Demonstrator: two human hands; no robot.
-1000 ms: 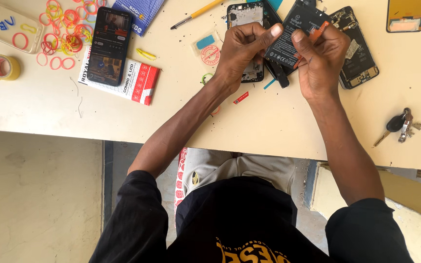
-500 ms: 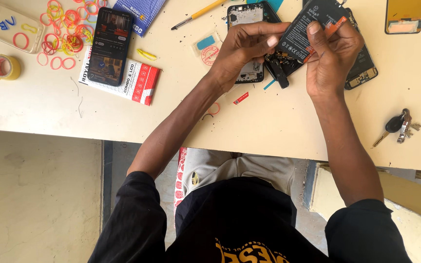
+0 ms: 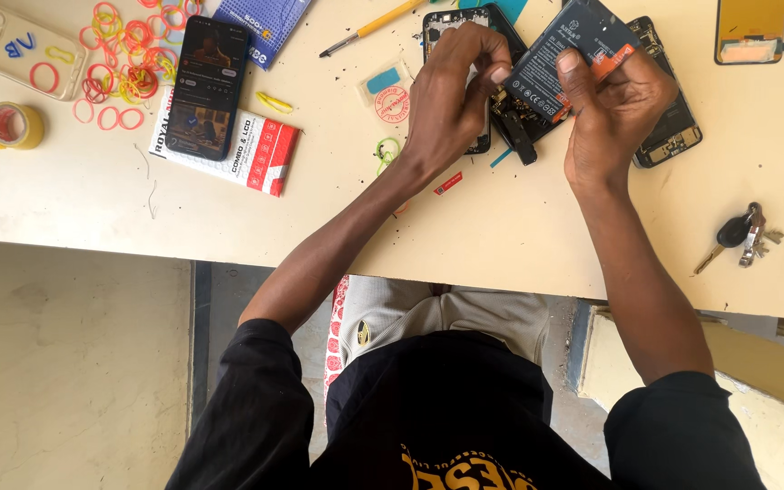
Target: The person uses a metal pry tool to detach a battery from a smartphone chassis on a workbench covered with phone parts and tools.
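1. The flat dark phone battery (image 3: 563,56) is up off the tan table (image 3: 519,236) now, tilted, with its far end higher than it was a second ago. Looks like it's basically free of the phone.
2. Right hand (image 3: 614,113) is pinching the battery's right edge, thumb on top, fingers curled under, with an orange pry tool (image 3: 612,62) tucked in the same grip.
3. Left hand (image 3: 451,95) has its fingertips pressed together at the battery's left corner, over the opened phone body (image 3: 465,36), and it has slid in closer than before.
4. Just right of the battery: a second gutted phone frame (image 3: 669,127).
5. Further right of the battery: a yellow-backed screen panel (image 3: 750,32) and keys (image 3: 741,236).
6. Well left of the battery: an intact phone (image 3: 203,86) on a red-and-white box (image 3: 260,154), loose rubber bands (image 3: 124,68), a tape roll (image 3: 15,125).
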